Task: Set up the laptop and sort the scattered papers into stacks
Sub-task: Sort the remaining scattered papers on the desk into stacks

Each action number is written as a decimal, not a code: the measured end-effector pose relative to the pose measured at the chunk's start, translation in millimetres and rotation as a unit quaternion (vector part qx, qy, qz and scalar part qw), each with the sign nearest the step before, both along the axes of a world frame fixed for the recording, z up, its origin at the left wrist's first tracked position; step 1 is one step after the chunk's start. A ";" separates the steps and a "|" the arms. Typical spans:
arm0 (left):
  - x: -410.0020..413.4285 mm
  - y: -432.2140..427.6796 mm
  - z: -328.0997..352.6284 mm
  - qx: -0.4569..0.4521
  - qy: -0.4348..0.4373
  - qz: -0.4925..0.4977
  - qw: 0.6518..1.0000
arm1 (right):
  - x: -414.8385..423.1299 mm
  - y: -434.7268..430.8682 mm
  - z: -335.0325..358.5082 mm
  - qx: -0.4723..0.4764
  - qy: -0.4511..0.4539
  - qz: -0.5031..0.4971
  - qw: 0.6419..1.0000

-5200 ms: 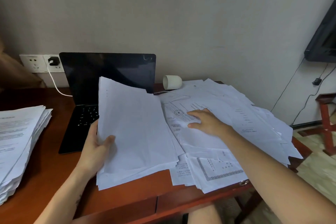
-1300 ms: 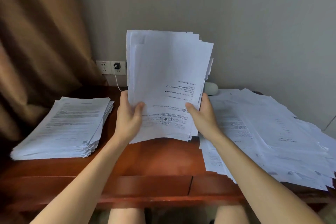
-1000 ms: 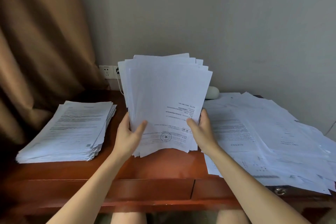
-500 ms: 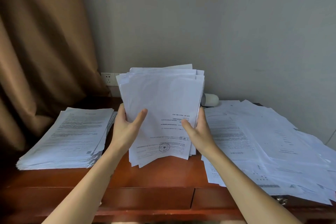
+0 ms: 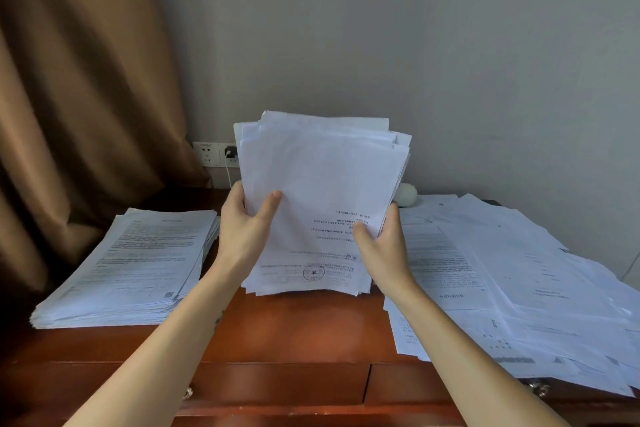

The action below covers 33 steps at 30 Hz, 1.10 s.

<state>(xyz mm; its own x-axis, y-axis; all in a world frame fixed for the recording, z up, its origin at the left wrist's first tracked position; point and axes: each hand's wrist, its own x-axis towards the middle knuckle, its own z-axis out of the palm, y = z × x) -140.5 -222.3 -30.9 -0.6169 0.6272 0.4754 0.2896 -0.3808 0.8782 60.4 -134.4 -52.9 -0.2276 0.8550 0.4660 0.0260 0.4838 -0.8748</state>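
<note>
I hold a thick bundle of white papers (image 5: 322,198) upright over the middle of the wooden desk (image 5: 294,333), its lower edge just above or on the desktop. My left hand (image 5: 244,229) grips its left edge, thumb across the front sheet. My right hand (image 5: 379,246) grips its right edge. The front sheet is upside down with a round stamp near the bottom. A neat stack of printed papers (image 5: 131,267) lies at the left. Scattered papers (image 5: 512,281) cover the right side. The laptop is hidden behind the bundle.
A brown curtain (image 5: 79,97) hangs at the left. A wall socket (image 5: 218,153) with a plugged-in charger and white cable sits behind the bundle. A white cup (image 5: 407,194) lies on its side by the wall. Desk drawers run along the front edge.
The upright bundle has dropped lower toward the desktop between my two hands, and its sheets are more evenly aligned. Both hands keep their grip on its sides.
</note>
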 end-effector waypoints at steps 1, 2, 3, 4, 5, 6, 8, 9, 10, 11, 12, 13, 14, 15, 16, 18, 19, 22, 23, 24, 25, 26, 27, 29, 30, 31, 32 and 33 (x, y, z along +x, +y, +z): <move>-0.6 0.2 -2.0 -0.010 -0.009 0.000 1.000 | 1.7 -0.6 -4.0 -0.003 -0.014 0.006 1.000; -2.1 -0.1 -5.2 -0.019 -0.017 0.007 1.000 | 3.3 -0.6 -7.9 -0.009 -0.031 0.014 0.999; -3.5 -0.6 -8.4 -0.026 -0.017 0.018 0.999 | 4.0 0.5 -11.0 -0.014 -0.047 0.021 0.999; -5.5 -0.8 -11.1 -0.030 -0.013 0.025 0.999 | 4.2 2.2 -12.9 -0.017 -0.060 0.027 0.998; -6.4 -0.4 -12.2 -0.029 -0.009 0.022 0.999 | 3.3 4.0 -13.0 -0.020 -0.064 0.033 0.997; -6.7 0.2 -11.9 -0.026 -0.010 0.014 1.000 | 1.9 5.2 -11.8 -0.024 -0.064 0.039 0.997; -6.0 2.1 -7.8 -0.024 -0.016 -0.003 1.000 | -2.1 6.9 -8.2 -0.030 -0.057 0.043 0.997; -5.1 3.2 -4.4 -0.024 -0.017 -0.004 1.000 | -3.9 8.0 -6.7 -0.028 -0.055 0.039 0.997; -4.4 4.1 -0.6 -0.023 -0.017 0.001 1.000 | -4.7 8.6 -5.2 -0.022 -0.054 0.034 0.998; -4.3 5.0 3.8 -0.021 -0.016 0.008 1.000 | -5.2 9.1 -3.3 -0.015 -0.052 0.029 0.998; -5.5 5.8 6.6 -0.017 -0.012 0.016 1.000 | -5.0 9.0 -1.0 -0.007 -0.048 0.026 0.998; -7.0 5.7 8.8 -0.013 -0.007 0.022 1.000 | -5.1 9.9 0.6 0.001 -0.043 0.022 0.999; -8.2 5.3 9.0 -0.011 -0.004 0.026 1.000 | -4.4 9.8 1.0 0.005 -0.037 0.021 0.999; -8.6 4.6 7.1 -0.011 -0.005 0.025 1.000 | -3.8 9.6 -0.7 0.004 -0.031 0.020 0.999; -8.5 3.8 2.4 -0.015 -0.011 0.021 1.000 | -2.8 8.7 -4.6 -0.001 -0.028 0.019 0.999; -5.2 2.1 -11.6 -0.042 -0.021 0.008 0.999 | -1.4 7.8 -17.5 -0.017 -0.035 0.015 0.999; -3.5 0.3 -19.9 -0.060 -0.021 0.002 0.998 | -0.5 7.4 -24.6 -0.021 -0.044 0.011 0.999; -4.9 -0.9 -42.1 -0.093 -0.013 -0.007 0.996 | 0.7 5.5 -33.2 -0.019 -0.057 0.011 0.998; -5.7 -1.4 -46.1 -0.096 -0.012 -0.011 0.995 | 0.2 5.2 -31.5 -0.015 -0.058 0.013 0.998; -6.0 -1.3 -47.3 -0.094 -0.013 -0.015 0.995 | -0.5 4.8 -28.7 -0.011 -0.058 0.015 0.998; -6.1 -1.5 -46.5 -0.085 -0.012 -0.016 0.996 | -1.6 5.1 -25.3 -0.008 -0.058 0.015 0.998; -6.2 -1.5 -43.4 -0.073 -0.009 -0.011 0.997 | -2.8 5.2 -20.6 -0.004 -0.054 0.016 0.998; -5.8 -1.5 -38.5 -0.059 -0.001 -0.004 0.998 | -4.7 5.7 -15.5 0.001 -0.047 0.014 0.999; -7.1 -0.7 -28.9 -0.038 0.009 0.010 0.999 | -6.4 7.5 -7.5 0.009 -0.024 0.014 1.000; -8.2 -0.2 -26.1 -0.032 0.006 0.010 0.999 | -6.3 8.1 -6.3 0.006 -0.014 0.018 1.000; -10.1 -0.1 -26.6 -0.033 0.000 0.007 0.999 | -5.9 8.5 -8.0 0.000 -0.012 0.022 1.000; -10.9 -1.3 -28.9 -0.041 -0.008 0.001 0.999 | -5.1 8.2 -12.2 -0.009 -0.017 0.027 0.999; -10.9 -2.9 -33.1 -0.055 -0.016 -0.007 0.998 | -4.5 8.8 -19.2 -0.020 -0.029 0.031 0.999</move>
